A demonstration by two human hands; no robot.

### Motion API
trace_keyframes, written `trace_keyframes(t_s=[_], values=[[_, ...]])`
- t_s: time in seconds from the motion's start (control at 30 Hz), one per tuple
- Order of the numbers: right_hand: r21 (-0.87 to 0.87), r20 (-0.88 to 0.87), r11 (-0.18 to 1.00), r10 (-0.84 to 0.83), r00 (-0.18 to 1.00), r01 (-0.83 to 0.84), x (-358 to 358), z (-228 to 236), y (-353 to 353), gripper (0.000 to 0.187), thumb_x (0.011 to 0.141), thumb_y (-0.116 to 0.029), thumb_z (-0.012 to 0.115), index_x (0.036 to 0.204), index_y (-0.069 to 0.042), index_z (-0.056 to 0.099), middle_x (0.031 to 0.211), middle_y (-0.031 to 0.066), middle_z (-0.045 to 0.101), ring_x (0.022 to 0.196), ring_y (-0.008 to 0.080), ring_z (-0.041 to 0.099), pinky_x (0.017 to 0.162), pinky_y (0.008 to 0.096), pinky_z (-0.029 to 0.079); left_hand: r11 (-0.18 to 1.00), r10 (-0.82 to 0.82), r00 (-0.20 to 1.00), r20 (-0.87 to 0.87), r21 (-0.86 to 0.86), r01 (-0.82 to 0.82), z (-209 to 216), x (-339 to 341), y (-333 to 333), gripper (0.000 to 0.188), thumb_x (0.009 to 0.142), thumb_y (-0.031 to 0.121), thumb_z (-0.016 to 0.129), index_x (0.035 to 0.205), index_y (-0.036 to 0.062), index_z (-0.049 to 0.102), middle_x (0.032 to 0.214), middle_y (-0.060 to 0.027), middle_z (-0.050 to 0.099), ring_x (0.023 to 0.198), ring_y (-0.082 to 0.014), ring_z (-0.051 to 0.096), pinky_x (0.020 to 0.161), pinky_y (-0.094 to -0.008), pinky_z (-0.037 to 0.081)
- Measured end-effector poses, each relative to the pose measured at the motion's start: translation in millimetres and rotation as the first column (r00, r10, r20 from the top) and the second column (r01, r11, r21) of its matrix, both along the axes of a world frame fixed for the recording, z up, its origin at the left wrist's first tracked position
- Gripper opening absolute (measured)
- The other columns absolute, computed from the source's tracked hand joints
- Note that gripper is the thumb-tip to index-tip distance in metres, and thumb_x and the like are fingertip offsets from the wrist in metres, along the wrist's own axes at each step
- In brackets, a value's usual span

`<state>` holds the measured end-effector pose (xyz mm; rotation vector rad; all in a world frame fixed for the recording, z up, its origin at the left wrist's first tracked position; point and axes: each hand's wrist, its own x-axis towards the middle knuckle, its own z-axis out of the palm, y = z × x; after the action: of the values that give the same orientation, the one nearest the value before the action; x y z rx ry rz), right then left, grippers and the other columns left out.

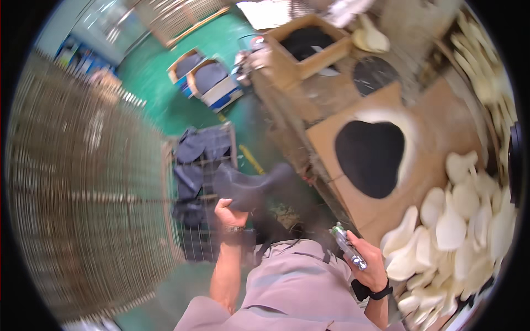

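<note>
My left hand (227, 214) is closed on the edge of a dark grey, curved cover piece (245, 185), blurred by motion and lifted in front of my body. Beside my right hip, my right hand (369, 259) grips a small metal spray gun (348, 245). On a cardboard sheet (353, 205) to the right lies a black, rounded heart-shaped piece (370, 157), with pale residue on the cardboard along its edge. Neither hand touches that piece. Cream, saddle-shaped foam pads (452, 223) are heaped nearest my right hand.
A wire rack (234, 146) with dark pieces (190, 146) stands ahead on the left. Stacked slatted racks (88, 182) fill the left side. Boxes of grey pieces (212, 77) sit on the green floor. A carton (301, 66) holding black pieces stands on the workbench.
</note>
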<state>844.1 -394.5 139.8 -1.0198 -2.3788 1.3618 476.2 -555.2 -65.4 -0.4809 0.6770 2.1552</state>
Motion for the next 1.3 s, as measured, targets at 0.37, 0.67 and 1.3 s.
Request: trace_keyframes(t_s=[0.37, 0.67, 1.3], values=[[-0.101, 0.23, 0.968, 0.247, 0.941, -0.23, -140.4, 32.8, -90.3, 0.051, 0.078, 0.004, 0.066, 0.129, 0.007, 0.058, 0.098, 0.0221, 0.067, 0.085, 0.0338, 0.068, 0.078, 0.0356, 0.052, 0.731, 0.672, 0.732, 0.114, -0.263, -0.63, -47.2, -35.7, -240.2, 0.044, 0.066, 0.017, 0.057, 0.107, 0.0008, 0.06, 0.107, -0.0115, 0.065, 0.097, -0.0333, 0.061, 0.088, -0.0496, 0.05], [-0.127, 0.364, 0.842, 0.532, 0.765, -0.525, -294.5, -6.0, -162.8, 0.056, 0.08, 0.002, 0.067, 0.135, 0.003, 0.057, 0.09, 0.0108, 0.068, 0.076, 0.0166, 0.063, 0.074, 0.0295, 0.051, 0.283, 0.959, 0.267, 0.094, -0.324, -0.903, -96.4, -76.4, -387.7, 0.06, 0.068, 0.017, 0.053, 0.124, -0.0049, 0.056, 0.126, -0.0188, 0.061, 0.119, -0.0381, 0.057, 0.105, -0.0544, 0.045], [-0.217, 0.52, 0.609, 0.734, 0.438, -0.763, -445.8, -95.5, -244.3, 0.057, 0.079, -0.006, 0.067, 0.134, 0.006, 0.056, 0.096, 0.0169, 0.071, 0.081, 0.0239, 0.068, 0.078, 0.0348, 0.054, -0.316, 0.948, -0.239, -0.212, -0.501, -0.806, -242.3, -98.8, -641.4, 0.041, 0.077, 0.022, 0.054, 0.11, 0.0011, 0.067, 0.121, -0.0152, 0.067, 0.114, -0.0329, 0.062, 0.102, -0.0495, 0.048]])
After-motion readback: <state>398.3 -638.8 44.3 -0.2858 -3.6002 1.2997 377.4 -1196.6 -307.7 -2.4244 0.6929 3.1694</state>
